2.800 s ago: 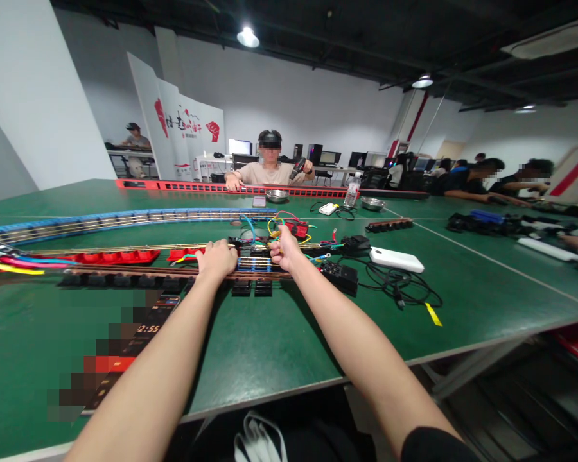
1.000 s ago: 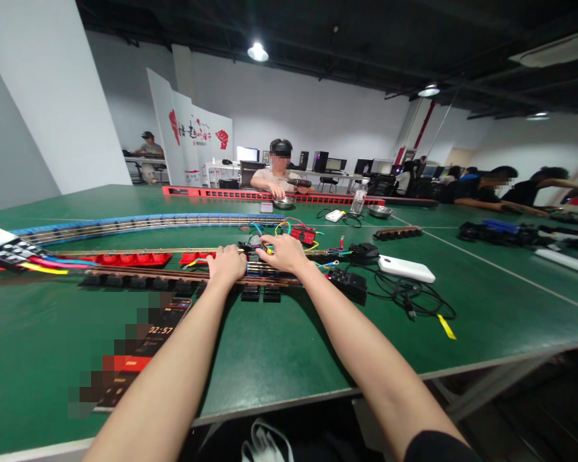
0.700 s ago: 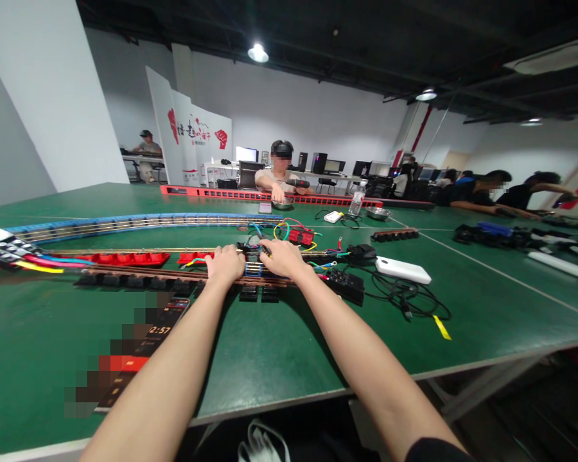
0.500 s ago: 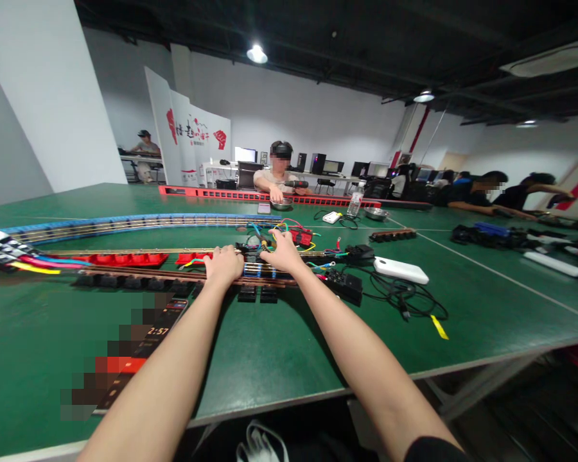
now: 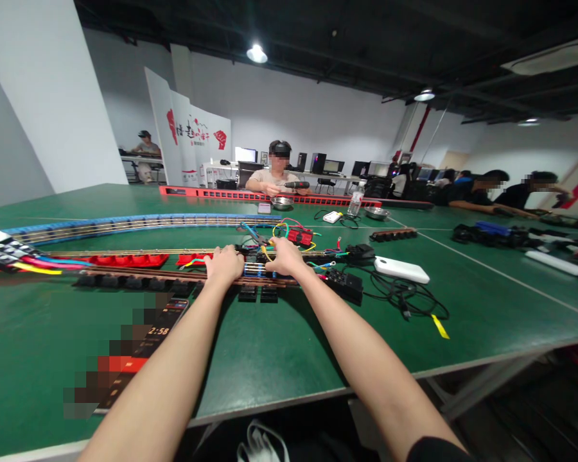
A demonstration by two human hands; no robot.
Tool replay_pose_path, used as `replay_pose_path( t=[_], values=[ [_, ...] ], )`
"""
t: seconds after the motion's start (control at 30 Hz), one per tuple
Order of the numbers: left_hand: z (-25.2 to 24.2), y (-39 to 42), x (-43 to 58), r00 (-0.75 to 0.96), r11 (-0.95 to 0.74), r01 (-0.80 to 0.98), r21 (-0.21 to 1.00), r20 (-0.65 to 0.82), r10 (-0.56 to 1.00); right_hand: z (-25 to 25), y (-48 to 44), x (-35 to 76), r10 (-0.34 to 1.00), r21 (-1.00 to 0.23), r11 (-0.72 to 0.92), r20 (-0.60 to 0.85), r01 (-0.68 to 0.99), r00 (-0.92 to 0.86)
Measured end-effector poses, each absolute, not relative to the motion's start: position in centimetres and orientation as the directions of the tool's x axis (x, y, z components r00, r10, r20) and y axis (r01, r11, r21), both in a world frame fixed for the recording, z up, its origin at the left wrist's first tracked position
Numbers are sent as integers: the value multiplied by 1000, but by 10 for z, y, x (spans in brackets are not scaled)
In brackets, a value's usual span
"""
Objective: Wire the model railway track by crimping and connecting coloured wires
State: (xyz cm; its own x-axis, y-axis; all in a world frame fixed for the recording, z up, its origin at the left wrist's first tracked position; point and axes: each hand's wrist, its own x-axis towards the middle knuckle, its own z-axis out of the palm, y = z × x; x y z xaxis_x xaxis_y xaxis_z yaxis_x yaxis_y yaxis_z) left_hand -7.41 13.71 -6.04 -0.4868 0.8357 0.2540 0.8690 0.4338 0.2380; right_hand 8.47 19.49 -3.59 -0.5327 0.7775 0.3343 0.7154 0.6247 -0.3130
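Both my arms reach over a green table to a long brown rail (image 5: 166, 276) fitted with black blocks along its underside. My left hand (image 5: 225, 264) is closed on this rail assembly, just left of a short blue section (image 5: 253, 270). To the right, my right hand (image 5: 285, 258) is closed round pliers (image 5: 266, 248) with yellow handles; their grey jaws point up and left among thin coloured wires. Behind the hands lies a red block (image 5: 300, 237) with green, yellow and red wires. My fingertips are partly hidden.
A curved blue track (image 5: 139, 222) runs behind, with red track pieces (image 5: 125, 260) nearer. At the right are black boxes (image 5: 344, 286), a white power bank (image 5: 401, 270) and coiled black cable. A phone (image 5: 142, 359) lies front left. A co-worker (image 5: 275, 176) sits opposite, holding a power screwdriver.
My right hand has shifted slightly right and down with the pliers, while my left hand stays on the rail. The co-worker's hand has lifted from the metal bowl.
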Motion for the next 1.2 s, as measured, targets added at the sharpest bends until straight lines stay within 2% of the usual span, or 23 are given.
replay_pose_path(
  t=[0.07, 0.2, 0.3, 0.4, 0.77, 1.07, 1.2],
  values=[
    [-61, 137, -74, -487, 435, 869, 237, 257, 834, -35, 192, 86, 731, -196, 666, 364, 720, -577],
    [-61, 138, -75, -490, 437, 868, 238, 254, 834, -32, 188, 92, 636, -47, 735, 394, 676, -664],
    [-61, 139, -74, -496, 443, 864, 240, 247, 832, -29, 186, 95, 603, 16, 753, 385, 658, -699],
    [-60, 138, -74, -492, 440, 866, 238, 247, 835, -29, 183, 94, 619, 13, 742, 373, 671, -691],
    [-61, 137, -74, -475, 417, 875, 244, 275, 836, -37, 185, 90, 696, -182, 696, 409, 695, -590],
    [-61, 137, -75, -484, 424, 869, 256, 254, 837, -32, 202, 95, 801, -536, 598, 376, 596, -466],
    [-61, 137, -76, -480, 419, 870, 260, 253, 840, -34, 209, 95, 871, -684, 473, 268, 555, -413]
  ],
)
